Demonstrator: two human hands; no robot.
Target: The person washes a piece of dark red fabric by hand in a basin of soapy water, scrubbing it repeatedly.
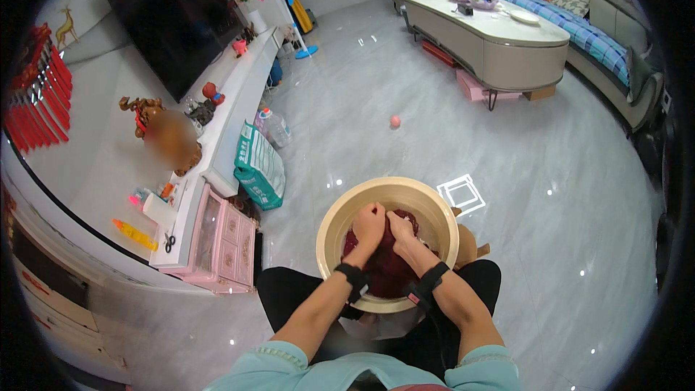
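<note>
A round cream plastic basin (332, 222) stands on the floor between my knees. Dark red cloth (388, 269) lies bunched inside it, looking wet, with a little pale foam near its right side. My left hand (370, 225) is closed on a fold of this cloth near the basin's middle. Close beside it, my right hand (400, 231) grips the same cloth, knuckles facing the left hand. The fingertips of both hands are partly hidden by the hands and the fabric. A black band circles each wrist.
To the left are a pink drawer cabinet (231, 239), a teal-and-white bag (260, 168) and a clear plastic bottle (277, 127). A small pink ball (395, 121) lies on the tiles ahead. Something brown (468, 244) sits against the basin's right side. Farther off stands a coffee table (488, 57).
</note>
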